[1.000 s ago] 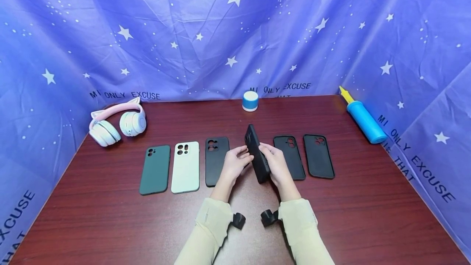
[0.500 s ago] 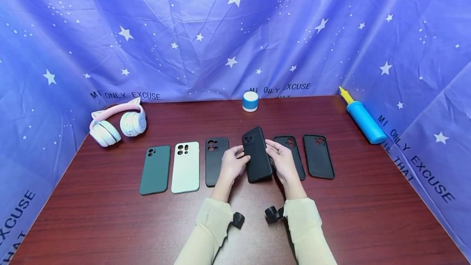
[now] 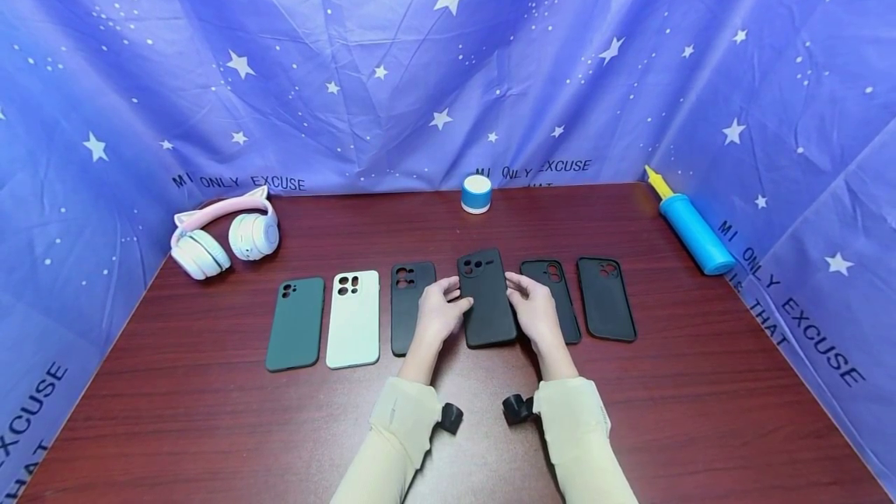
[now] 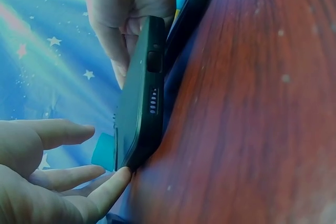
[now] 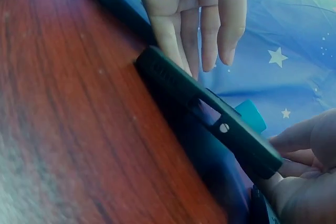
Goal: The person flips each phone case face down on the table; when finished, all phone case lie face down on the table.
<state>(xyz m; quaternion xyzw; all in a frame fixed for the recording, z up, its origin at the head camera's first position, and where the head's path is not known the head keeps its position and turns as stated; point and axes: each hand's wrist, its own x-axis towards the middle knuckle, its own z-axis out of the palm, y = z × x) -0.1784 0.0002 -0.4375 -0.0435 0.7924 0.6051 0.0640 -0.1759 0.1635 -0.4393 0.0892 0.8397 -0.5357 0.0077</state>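
A black phone case (image 3: pixel 488 306) is back side up at the middle of the table, its left edge low and its right edge raised. My right hand (image 3: pixel 535 311) holds it by the right edge; in the right wrist view the fingers of the right hand (image 5: pixel 315 156) meet the raised edge. At the opposite side is my left hand (image 3: pixel 437 311), its fingers loosely extended. In the left wrist view one fingertip of the left hand (image 4: pixel 58 182) touches the low edge, with the other fingers apart from it. Port cutouts show along the bottom edge of the case (image 4: pixel 152 98).
To the left lie a dark green phone case (image 3: pixel 294 325), a pale one (image 3: pixel 353 321) and a black one (image 3: pixel 408 317). Two black cases (image 3: pixel 563 309) (image 3: pixel 607 298) lie right, insides up. Behind are white-pink headphones (image 3: pixel 224 232), a blue-white cylinder (image 3: pixel 476 194) and a blue pump (image 3: pixel 696 232).
The black case has turned from standing on edge to nearly flat, its back now facing up. My right hand has moved slightly right; the left has stayed almost in place.
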